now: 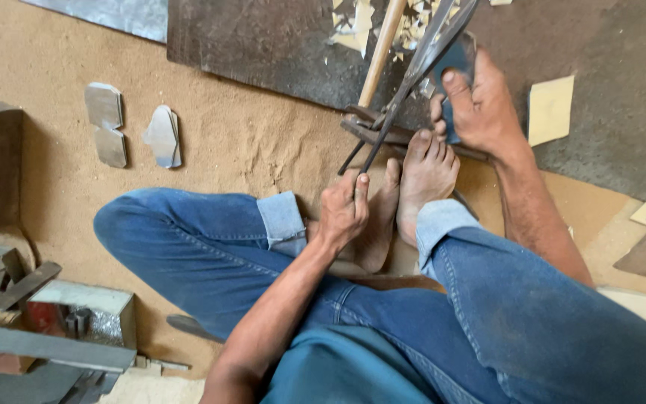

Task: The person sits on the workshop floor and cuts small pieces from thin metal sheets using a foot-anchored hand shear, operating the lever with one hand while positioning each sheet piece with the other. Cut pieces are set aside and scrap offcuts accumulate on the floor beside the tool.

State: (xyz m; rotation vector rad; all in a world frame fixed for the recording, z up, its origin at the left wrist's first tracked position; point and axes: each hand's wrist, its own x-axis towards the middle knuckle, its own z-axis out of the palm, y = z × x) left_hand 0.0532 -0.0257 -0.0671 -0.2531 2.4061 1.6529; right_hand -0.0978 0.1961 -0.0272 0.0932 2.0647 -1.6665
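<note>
- The shears (413,82), long and dark, stand tilted on the sandy floor (248,142) near the edge of a dark metal sheet (263,45), their blades rising towards the top of the view.
- The left hand (344,213) has its fingers closed around the lower handle end of the shears, just above the bare feet.
- The right hand (480,105) grips a small bluish-grey metal piece (457,63) with thumb on top and fingers curled under (the piece sits right against the blades).
- A foot (426,176) rests on the base of the shears, pressing on the dark bar there; the other foot lies beside it, partly hidden by the left hand.
- A pale wooden stick (381,49) leans next to the blades.
- Pale offcuts (353,30) lie scattered on the dark sheet behind the tool.
- Well apart, to the left on the sand, lie cut metal shapes (106,123) in two small stacks.
- At the lower left corner sits a box (84,310) among metal bars.
</note>
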